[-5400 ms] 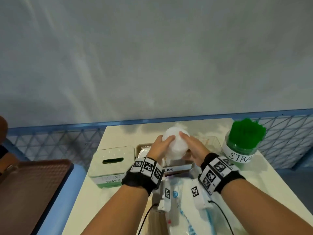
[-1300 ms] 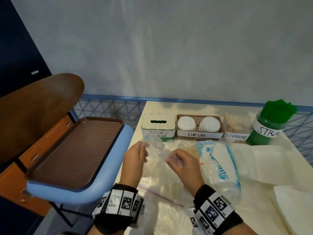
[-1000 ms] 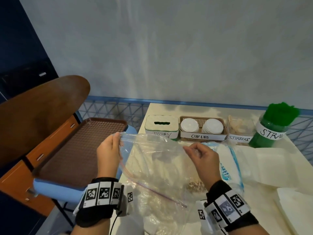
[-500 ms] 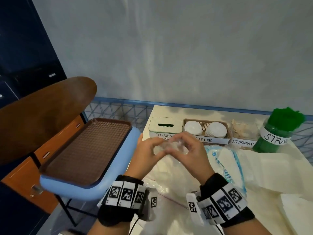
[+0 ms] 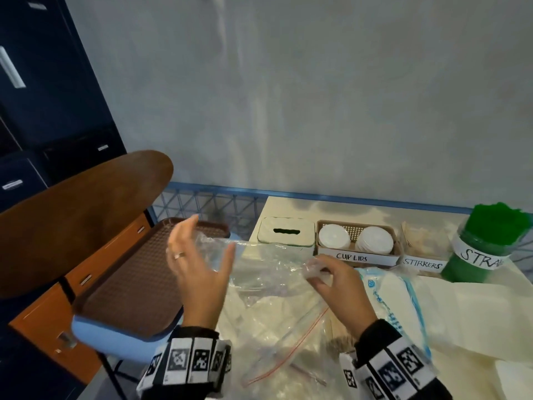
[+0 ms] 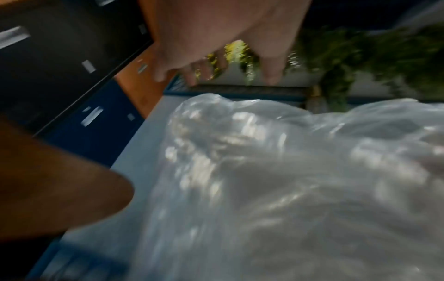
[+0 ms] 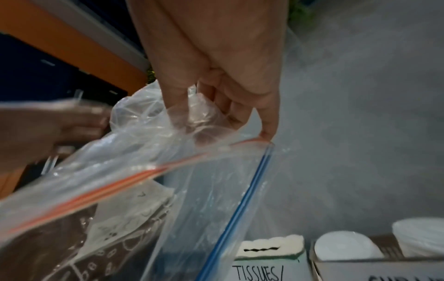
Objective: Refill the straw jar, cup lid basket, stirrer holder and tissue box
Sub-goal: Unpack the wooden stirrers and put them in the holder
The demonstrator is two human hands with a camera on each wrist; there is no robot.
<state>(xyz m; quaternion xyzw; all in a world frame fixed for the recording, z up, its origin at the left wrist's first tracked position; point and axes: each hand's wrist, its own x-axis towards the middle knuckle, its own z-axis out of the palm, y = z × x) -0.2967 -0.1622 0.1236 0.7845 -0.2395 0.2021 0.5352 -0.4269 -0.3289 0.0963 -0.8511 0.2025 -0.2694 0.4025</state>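
My right hand (image 5: 315, 268) pinches a crumpled clear plastic bag (image 5: 268, 264) above the table; in the right wrist view its fingers (image 7: 204, 114) curl into the film (image 7: 168, 167). My left hand (image 5: 212, 241) is spread wide at the bag's left end and grips nothing. The left wrist view shows its straight fingers (image 6: 216, 72) above the plastic (image 6: 288, 171). Along the back stand the tissue box (image 5: 285, 233), cup lid basket (image 5: 357, 256) with two lid stacks, stirrer holder (image 5: 424, 249) and green straw jar (image 5: 487, 249).
A wrapped tissue pack (image 5: 389, 307) lies under my right wrist. A zip bag with a red seal (image 5: 288, 342) lies on the near table. White paper bags (image 5: 467, 313) cover the right side. A brown tray (image 5: 138, 278) sits on a blue chair to the left.
Half a second ago both hands were bunched together on the plastic. My left hand has let go, opened and swung left. The right hand keeps its hold.
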